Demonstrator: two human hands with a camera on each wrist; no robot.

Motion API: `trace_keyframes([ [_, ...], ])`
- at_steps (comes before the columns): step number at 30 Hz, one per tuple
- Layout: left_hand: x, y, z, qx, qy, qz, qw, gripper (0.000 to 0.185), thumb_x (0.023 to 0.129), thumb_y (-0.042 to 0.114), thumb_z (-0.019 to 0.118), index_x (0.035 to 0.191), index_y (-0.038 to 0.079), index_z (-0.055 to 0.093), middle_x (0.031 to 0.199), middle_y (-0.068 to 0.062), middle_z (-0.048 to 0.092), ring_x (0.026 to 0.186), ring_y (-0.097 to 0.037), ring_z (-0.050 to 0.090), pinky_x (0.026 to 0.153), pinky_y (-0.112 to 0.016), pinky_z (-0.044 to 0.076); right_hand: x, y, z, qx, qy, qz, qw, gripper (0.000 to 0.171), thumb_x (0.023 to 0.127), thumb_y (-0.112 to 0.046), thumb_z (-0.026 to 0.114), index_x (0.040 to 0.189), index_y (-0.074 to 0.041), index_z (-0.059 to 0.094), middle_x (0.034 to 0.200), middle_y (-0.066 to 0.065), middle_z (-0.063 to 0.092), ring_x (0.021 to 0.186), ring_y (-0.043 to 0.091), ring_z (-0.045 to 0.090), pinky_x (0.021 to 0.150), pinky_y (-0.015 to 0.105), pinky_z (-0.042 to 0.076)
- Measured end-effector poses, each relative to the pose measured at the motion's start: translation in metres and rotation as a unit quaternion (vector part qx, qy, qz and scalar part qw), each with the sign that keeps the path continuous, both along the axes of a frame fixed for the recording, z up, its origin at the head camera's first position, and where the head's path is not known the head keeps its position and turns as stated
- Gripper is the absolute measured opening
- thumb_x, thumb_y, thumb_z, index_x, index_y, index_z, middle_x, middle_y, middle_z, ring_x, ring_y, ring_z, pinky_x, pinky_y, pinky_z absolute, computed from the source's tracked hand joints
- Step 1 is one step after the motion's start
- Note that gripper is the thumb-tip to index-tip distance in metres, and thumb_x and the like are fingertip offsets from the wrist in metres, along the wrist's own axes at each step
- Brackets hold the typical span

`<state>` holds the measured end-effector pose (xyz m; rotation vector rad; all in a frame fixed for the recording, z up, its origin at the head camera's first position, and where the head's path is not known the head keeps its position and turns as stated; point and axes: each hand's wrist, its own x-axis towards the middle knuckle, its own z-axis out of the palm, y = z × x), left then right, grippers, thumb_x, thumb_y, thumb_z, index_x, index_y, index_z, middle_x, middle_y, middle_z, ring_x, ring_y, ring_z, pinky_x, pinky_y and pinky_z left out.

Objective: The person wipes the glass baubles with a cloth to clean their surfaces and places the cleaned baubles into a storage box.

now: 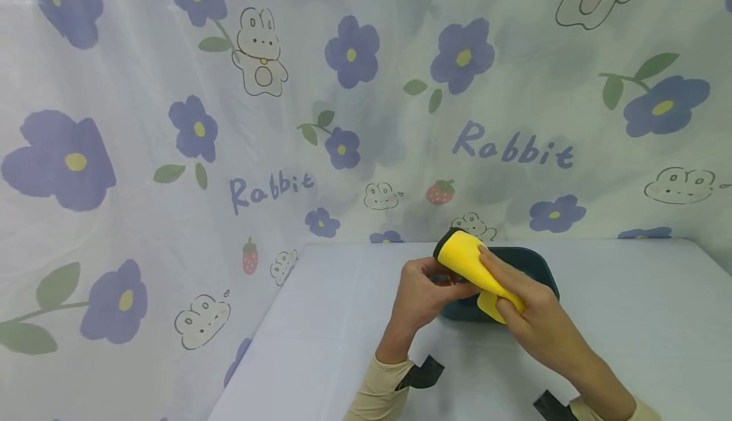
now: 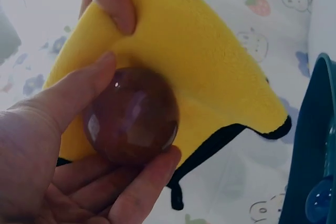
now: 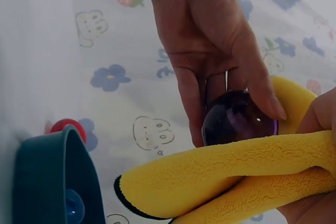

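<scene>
Floral sheeting printed with rabbits hangs behind a white desk (image 1: 629, 307). Above the desk's middle, toward its rear edge, a glossy purple ball (image 2: 131, 116) sits in the left hand (image 1: 420, 294), clasped between thumb and curled fingers. The right hand (image 1: 528, 313) grips a yellow cloth (image 1: 466, 259) with black edging and presses it against the ball. Just behind the hands, near the rear edge, stands a dark teal tray (image 1: 528, 262); a blue ball (image 3: 73, 205) lies in it.
</scene>
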<state>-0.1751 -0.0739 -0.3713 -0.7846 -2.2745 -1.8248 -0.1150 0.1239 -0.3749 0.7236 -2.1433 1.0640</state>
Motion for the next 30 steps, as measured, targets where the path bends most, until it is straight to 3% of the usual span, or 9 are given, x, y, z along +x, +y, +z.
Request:
trace_keyframes([
  [2,0.001,0.001,0.0,0.001,-0.011,-0.013,0.9998,0.027,0.079,0.02,0.089,0.1,0.008,0.076,0.087,-0.007,0.076,0.078,-0.004,0.066,0.076,-0.026,0.064,-0.001,0.001,0.0,0.011,0.011,0.007,1.0,0.078,0.082,0.021,0.062,0.152,-0.01,0.051,0.155,0.017,0.053,0.144,-0.011,0.037,0.11,0.002,0.03],
  [6,0.004,0.003,0.001,-0.001,-0.017,-0.035,0.9992,0.029,0.079,0.019,0.089,0.104,0.01,0.077,0.093,-0.006,0.078,0.08,-0.003,0.068,0.078,-0.027,0.064,-0.004,0.004,0.0,0.036,0.03,0.012,0.999,0.079,0.081,0.021,0.062,0.152,-0.009,0.051,0.155,0.017,0.053,0.148,-0.011,0.033,0.113,0.003,0.027],
  [11,0.006,0.005,0.002,-0.023,0.005,-0.029,0.9993,0.027,0.077,0.024,0.092,0.097,0.015,0.076,0.083,0.005,0.073,0.075,-0.001,0.063,0.069,-0.022,0.059,-0.005,0.01,0.002,0.055,0.025,0.019,0.998,0.082,0.082,0.021,0.061,0.156,-0.01,0.046,0.157,0.015,0.052,0.146,-0.014,0.032,0.11,0.0,0.03],
  [14,0.008,0.005,0.002,-0.034,0.019,-0.027,0.9989,0.025,0.077,0.028,0.092,0.092,0.016,0.076,0.081,0.007,0.073,0.075,-0.001,0.062,0.067,-0.021,0.057,-0.006,0.013,0.002,0.053,0.008,0.026,0.998,0.082,0.085,0.021,0.06,0.157,-0.013,0.044,0.158,0.014,0.051,0.141,-0.013,0.039,0.107,-0.001,0.034],
  [19,0.01,0.005,0.002,-0.02,0.014,-0.041,0.9988,0.028,0.079,0.022,0.091,0.101,0.011,0.078,0.095,0.003,0.078,0.087,-0.001,0.073,0.074,-0.023,0.063,-0.01,0.017,-0.001,0.043,-0.033,0.03,0.998,0.078,0.089,0.017,0.059,0.157,-0.016,0.045,0.154,0.013,0.056,0.118,0.001,0.059,0.096,0.003,0.048],
  [22,0.012,0.005,0.002,-0.01,0.001,-0.048,0.9988,0.04,0.08,0.017,0.09,0.116,0.009,0.077,0.111,-0.002,0.079,0.096,-0.005,0.076,0.077,-0.026,0.064,-0.011,0.019,-0.003,0.015,-0.086,0.056,0.995,0.071,0.091,0.015,0.055,0.156,-0.014,0.046,0.143,0.018,0.062,0.093,0.005,0.063,0.078,0.013,0.058],
  [26,0.015,0.005,0.005,-0.008,0.014,-0.045,0.9989,0.047,0.079,0.016,0.09,0.123,0.008,0.076,0.117,-0.007,0.079,0.097,-0.004,0.076,0.077,-0.026,0.064,-0.014,0.022,-0.006,-0.034,-0.146,0.099,0.984,0.062,0.095,0.012,0.05,0.155,-0.002,0.044,0.117,0.021,0.067,0.068,0.008,0.059,0.058,0.023,0.055],
  [30,0.015,0.006,0.007,0.003,0.053,-0.032,0.9981,0.047,0.078,0.016,0.091,0.122,0.01,0.076,0.114,-0.008,0.079,0.087,-0.004,0.077,0.075,-0.028,0.065,-0.016,0.022,-0.006,-0.051,-0.166,0.108,0.979,0.057,0.098,0.009,0.049,0.154,0.005,0.041,0.103,0.016,0.065,0.065,0.01,0.059,0.058,0.024,0.055],
])
